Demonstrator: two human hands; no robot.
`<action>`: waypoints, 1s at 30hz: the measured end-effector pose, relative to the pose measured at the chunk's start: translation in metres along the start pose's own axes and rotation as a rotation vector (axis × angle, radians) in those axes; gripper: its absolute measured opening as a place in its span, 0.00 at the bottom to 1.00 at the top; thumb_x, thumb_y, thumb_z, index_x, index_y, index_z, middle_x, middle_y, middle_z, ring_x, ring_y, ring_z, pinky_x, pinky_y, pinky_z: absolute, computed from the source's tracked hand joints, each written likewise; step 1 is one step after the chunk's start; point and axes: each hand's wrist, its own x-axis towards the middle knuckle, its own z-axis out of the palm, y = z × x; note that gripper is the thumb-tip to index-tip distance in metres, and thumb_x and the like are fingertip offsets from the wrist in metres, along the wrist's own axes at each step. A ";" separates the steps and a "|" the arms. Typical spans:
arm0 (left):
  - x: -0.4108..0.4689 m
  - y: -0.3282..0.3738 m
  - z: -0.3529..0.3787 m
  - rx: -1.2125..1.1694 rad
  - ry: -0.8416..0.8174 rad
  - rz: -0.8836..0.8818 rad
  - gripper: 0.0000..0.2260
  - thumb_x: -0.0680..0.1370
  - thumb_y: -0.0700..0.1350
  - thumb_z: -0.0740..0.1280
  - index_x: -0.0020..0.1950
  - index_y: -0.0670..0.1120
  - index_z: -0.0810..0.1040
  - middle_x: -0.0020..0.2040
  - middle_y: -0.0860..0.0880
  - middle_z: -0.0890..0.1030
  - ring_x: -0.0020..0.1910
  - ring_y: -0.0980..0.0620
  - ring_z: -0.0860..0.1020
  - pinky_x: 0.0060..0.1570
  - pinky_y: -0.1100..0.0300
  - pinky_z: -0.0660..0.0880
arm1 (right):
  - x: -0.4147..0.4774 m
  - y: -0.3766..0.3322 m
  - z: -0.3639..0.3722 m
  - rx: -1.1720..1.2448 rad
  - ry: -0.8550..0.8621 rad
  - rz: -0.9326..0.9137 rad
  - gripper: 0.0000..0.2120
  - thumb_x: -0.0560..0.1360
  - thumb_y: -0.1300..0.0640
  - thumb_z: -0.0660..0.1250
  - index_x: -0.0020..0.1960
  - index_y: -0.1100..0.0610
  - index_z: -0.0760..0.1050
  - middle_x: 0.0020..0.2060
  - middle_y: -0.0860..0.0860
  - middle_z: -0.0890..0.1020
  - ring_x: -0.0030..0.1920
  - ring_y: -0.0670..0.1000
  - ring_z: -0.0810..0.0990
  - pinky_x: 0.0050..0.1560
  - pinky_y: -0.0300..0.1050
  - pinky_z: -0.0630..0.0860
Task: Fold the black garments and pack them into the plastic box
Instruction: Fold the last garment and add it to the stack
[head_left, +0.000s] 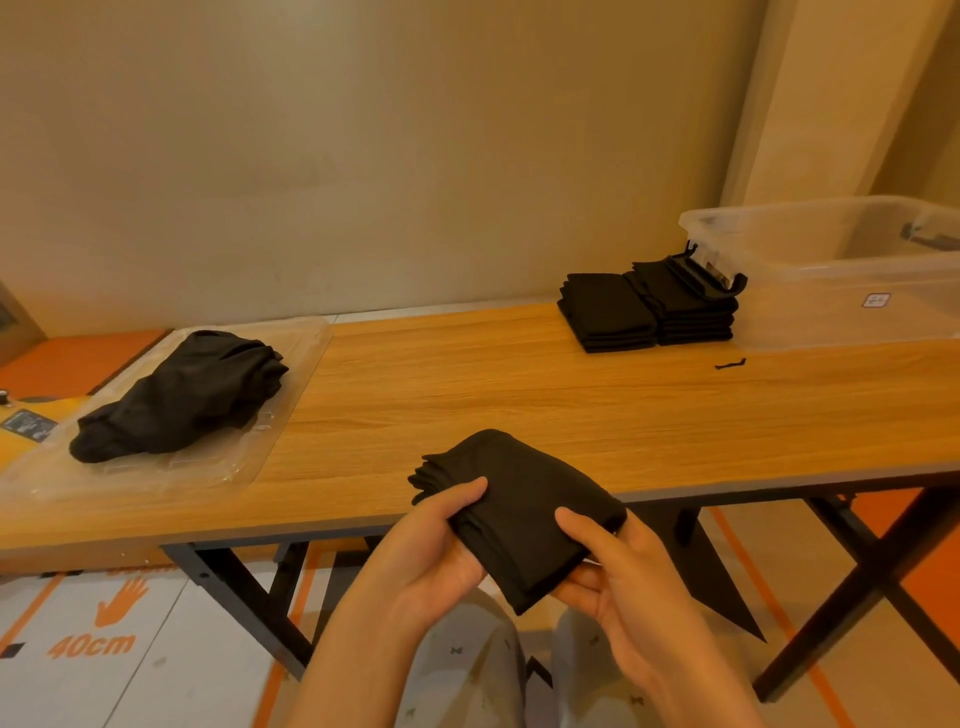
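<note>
In the head view, a folded black garment (524, 509) is held over the near edge of the table (467, 374). It is gripped by the left hand (441, 540) and the right hand (618, 577), thumbs on top and fingers curled beneath. Two stacks of folded garments (608, 317) lie at the far right edge, just beside the plastic box (831, 270), in which no garment can be made out. A loose heap (182, 395) is left on a clear lid (296, 358) at the left end. Folding is judged partly done, and packing not yet begun.
</note>
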 end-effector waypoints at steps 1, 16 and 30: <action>0.005 0.003 0.004 0.013 0.003 0.010 0.17 0.71 0.37 0.64 0.59 0.34 0.75 0.57 0.32 0.79 0.59 0.35 0.77 0.58 0.41 0.71 | 0.002 -0.003 0.001 0.009 0.004 -0.010 0.17 0.74 0.62 0.69 0.61 0.53 0.74 0.47 0.54 0.85 0.46 0.56 0.85 0.41 0.52 0.83; 0.174 0.086 0.137 0.469 0.176 0.092 0.03 0.80 0.41 0.65 0.51 0.41 0.75 0.47 0.43 0.80 0.45 0.45 0.78 0.49 0.49 0.74 | 0.137 -0.096 -0.007 0.078 0.312 -0.217 0.21 0.75 0.60 0.69 0.66 0.55 0.70 0.56 0.55 0.80 0.53 0.55 0.82 0.37 0.44 0.82; 0.341 0.132 0.191 0.766 0.081 0.030 0.11 0.81 0.43 0.62 0.62 0.40 0.72 0.52 0.43 0.79 0.49 0.46 0.78 0.51 0.51 0.74 | 0.282 -0.153 -0.049 -0.171 0.470 -0.205 0.22 0.76 0.58 0.69 0.68 0.58 0.68 0.47 0.52 0.79 0.42 0.52 0.84 0.39 0.43 0.82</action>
